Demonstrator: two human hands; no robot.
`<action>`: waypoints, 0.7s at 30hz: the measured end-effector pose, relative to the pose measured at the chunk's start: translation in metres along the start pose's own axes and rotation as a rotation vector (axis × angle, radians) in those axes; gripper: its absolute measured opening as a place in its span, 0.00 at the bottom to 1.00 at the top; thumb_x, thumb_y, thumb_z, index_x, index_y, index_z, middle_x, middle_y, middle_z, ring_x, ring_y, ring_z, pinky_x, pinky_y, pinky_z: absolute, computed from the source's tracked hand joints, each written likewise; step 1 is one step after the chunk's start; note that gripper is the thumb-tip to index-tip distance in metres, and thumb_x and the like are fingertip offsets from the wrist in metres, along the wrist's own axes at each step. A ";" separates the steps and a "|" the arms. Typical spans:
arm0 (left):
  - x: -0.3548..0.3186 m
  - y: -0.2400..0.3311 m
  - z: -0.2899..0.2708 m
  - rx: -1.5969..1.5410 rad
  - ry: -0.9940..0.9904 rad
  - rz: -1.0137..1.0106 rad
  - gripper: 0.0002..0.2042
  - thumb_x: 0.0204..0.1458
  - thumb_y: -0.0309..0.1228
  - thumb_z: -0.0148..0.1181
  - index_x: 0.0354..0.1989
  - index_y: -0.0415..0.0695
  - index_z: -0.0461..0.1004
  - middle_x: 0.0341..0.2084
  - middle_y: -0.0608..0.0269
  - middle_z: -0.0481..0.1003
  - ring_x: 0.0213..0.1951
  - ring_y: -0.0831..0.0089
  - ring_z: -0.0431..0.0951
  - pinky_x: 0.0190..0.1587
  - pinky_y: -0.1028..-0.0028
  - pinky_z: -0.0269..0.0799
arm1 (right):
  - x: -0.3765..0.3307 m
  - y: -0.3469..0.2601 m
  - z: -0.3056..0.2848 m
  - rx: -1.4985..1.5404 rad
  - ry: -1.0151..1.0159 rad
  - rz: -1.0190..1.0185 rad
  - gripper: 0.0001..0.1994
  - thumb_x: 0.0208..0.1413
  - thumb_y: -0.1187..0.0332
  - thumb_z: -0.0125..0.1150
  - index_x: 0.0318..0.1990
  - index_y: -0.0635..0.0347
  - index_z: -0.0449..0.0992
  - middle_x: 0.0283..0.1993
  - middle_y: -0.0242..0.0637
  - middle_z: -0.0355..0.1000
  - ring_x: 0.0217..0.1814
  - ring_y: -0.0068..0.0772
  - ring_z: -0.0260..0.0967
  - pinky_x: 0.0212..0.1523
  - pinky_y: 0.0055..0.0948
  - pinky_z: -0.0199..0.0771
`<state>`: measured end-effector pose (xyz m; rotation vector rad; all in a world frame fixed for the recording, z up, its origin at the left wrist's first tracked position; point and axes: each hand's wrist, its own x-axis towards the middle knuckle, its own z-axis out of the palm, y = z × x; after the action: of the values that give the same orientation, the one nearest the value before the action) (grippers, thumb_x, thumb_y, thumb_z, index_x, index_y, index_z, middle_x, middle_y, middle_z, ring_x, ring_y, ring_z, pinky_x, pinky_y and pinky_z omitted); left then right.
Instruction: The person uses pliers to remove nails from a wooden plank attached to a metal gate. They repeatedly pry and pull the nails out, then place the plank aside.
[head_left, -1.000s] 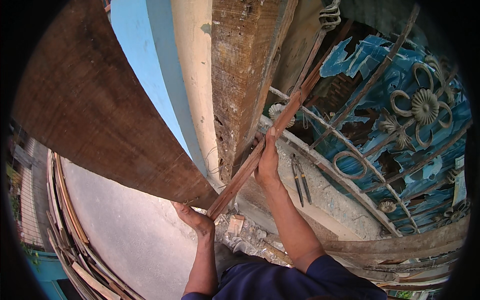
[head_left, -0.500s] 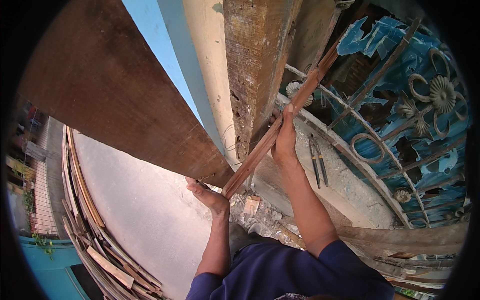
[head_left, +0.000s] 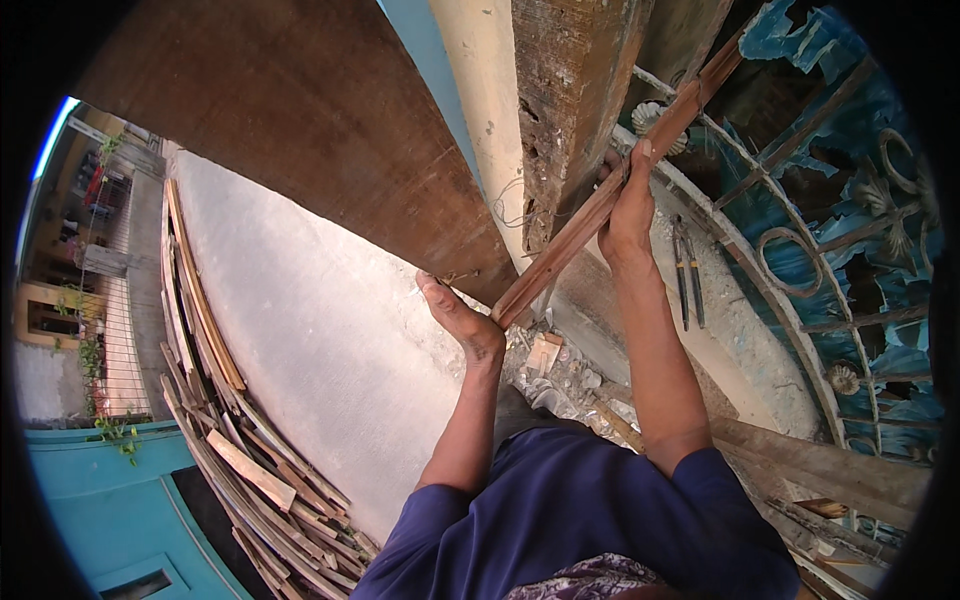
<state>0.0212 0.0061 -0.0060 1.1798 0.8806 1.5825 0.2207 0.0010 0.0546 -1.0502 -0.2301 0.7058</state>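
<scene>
My right hand (head_left: 629, 215) is closed around a long reddish-brown wooden strip (head_left: 572, 250), which slants from lower left to upper right. The strip's lower end meets my left hand (head_left: 462, 318), which is at the lower edge of a wide dark-brown wooden board (head_left: 330, 130). One digit of my left hand lies along that edge. Its other fingers are hidden, so I cannot tell whether they grip the strip or the board. Behind the strip stands a rough, worn wooden post (head_left: 565, 120). A thin wire (head_left: 515, 205) curls beside it.
Pliers with dark handles (head_left: 690, 275) lie on the concrete ledge at right, beside a metal grille (head_left: 790, 262) with torn blue sheeting (head_left: 740, 180). Stacked wooden strips (head_left: 250, 455) line the pale pavement (head_left: 320, 290). Debris (head_left: 560, 365) litters the ground below my hands.
The whole view has shifted, so everything sits farther right and slightly higher in the picture. Both hands keep about the same places relative to the strip and the board.
</scene>
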 end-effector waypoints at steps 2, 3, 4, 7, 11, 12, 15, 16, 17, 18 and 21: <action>-0.001 -0.002 -0.001 -0.007 0.010 -0.015 0.38 0.66 0.59 0.27 0.63 0.30 0.57 0.59 0.46 0.63 0.62 0.61 0.61 0.65 0.64 0.53 | 0.000 0.000 0.000 0.000 -0.002 -0.007 0.42 0.58 0.33 0.52 0.63 0.66 0.63 0.55 0.36 0.65 0.55 0.30 0.59 0.59 0.32 0.59; 0.000 -0.002 0.000 -0.001 0.003 -0.012 0.38 0.66 0.59 0.27 0.64 0.30 0.57 0.59 0.46 0.63 0.62 0.61 0.61 0.65 0.64 0.53 | 0.002 0.000 -0.002 -0.006 0.000 -0.004 0.43 0.58 0.33 0.52 0.62 0.67 0.63 0.55 0.37 0.66 0.54 0.30 0.59 0.58 0.31 0.59; -0.001 -0.002 0.000 0.005 -0.005 -0.010 0.38 0.66 0.59 0.27 0.64 0.30 0.57 0.59 0.46 0.63 0.62 0.61 0.61 0.65 0.64 0.53 | 0.004 0.003 -0.004 -0.013 0.003 -0.002 0.43 0.57 0.32 0.52 0.62 0.68 0.64 0.54 0.37 0.66 0.54 0.30 0.60 0.58 0.31 0.60; -0.001 -0.005 -0.003 0.003 -0.004 -0.009 0.38 0.66 0.59 0.27 0.64 0.32 0.57 0.59 0.47 0.63 0.62 0.60 0.62 0.65 0.64 0.53 | 0.002 0.000 -0.003 -0.011 -0.019 0.003 0.44 0.57 0.31 0.51 0.61 0.70 0.65 0.53 0.38 0.66 0.53 0.31 0.60 0.57 0.29 0.61; -0.001 -0.003 -0.001 -0.041 0.007 -0.017 0.39 0.65 0.62 0.28 0.64 0.33 0.56 0.60 0.49 0.62 0.63 0.61 0.61 0.66 0.62 0.53 | 0.001 0.000 -0.001 -0.027 -0.009 0.004 0.47 0.57 0.30 0.48 0.62 0.73 0.64 0.54 0.41 0.66 0.56 0.33 0.61 0.60 0.30 0.60; -0.001 -0.002 -0.001 -0.056 0.013 -0.020 0.40 0.65 0.63 0.29 0.65 0.33 0.56 0.61 0.49 0.62 0.63 0.61 0.61 0.67 0.62 0.53 | 0.002 0.001 -0.001 -0.026 -0.006 0.005 0.47 0.57 0.30 0.48 0.62 0.73 0.64 0.54 0.42 0.66 0.57 0.33 0.61 0.60 0.31 0.60; -0.001 -0.004 -0.007 -0.024 -0.039 -0.054 0.42 0.63 0.64 0.26 0.68 0.35 0.51 0.64 0.48 0.59 0.66 0.61 0.58 0.69 0.61 0.49 | 0.003 0.001 0.000 -0.006 -0.014 -0.021 0.47 0.57 0.29 0.48 0.61 0.74 0.65 0.54 0.42 0.66 0.56 0.32 0.61 0.60 0.29 0.60; 0.000 -0.003 -0.005 -0.027 -0.046 -0.063 0.42 0.63 0.65 0.26 0.69 0.35 0.50 0.64 0.48 0.59 0.66 0.60 0.57 0.69 0.61 0.49 | 0.005 0.003 -0.002 0.003 -0.011 -0.023 0.47 0.57 0.29 0.48 0.61 0.74 0.65 0.53 0.41 0.67 0.55 0.31 0.61 0.59 0.28 0.61; -0.001 -0.001 -0.002 -0.027 -0.030 -0.053 0.43 0.63 0.65 0.25 0.68 0.35 0.51 0.64 0.48 0.58 0.67 0.60 0.57 0.69 0.60 0.48 | 0.009 0.008 -0.006 -0.003 -0.006 -0.024 0.47 0.57 0.29 0.48 0.61 0.74 0.65 0.52 0.40 0.67 0.54 0.30 0.62 0.58 0.27 0.61; -0.001 0.002 0.000 -0.029 -0.028 -0.052 0.43 0.63 0.65 0.25 0.69 0.35 0.51 0.64 0.48 0.58 0.67 0.60 0.57 0.69 0.60 0.48 | 0.011 0.010 -0.007 -0.009 -0.004 -0.026 0.47 0.57 0.30 0.48 0.61 0.74 0.65 0.51 0.39 0.67 0.52 0.30 0.62 0.57 0.26 0.61; -0.002 0.002 -0.001 -0.020 -0.009 -0.072 0.43 0.63 0.66 0.25 0.69 0.35 0.51 0.65 0.48 0.58 0.67 0.60 0.56 0.69 0.60 0.47 | 0.011 0.009 -0.007 -0.019 -0.009 -0.028 0.46 0.57 0.30 0.48 0.60 0.74 0.66 0.49 0.37 0.67 0.49 0.27 0.61 0.54 0.25 0.62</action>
<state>0.0199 0.0036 -0.0046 1.1281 0.8901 1.5235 0.2287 0.0052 0.0421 -1.0603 -0.2589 0.6840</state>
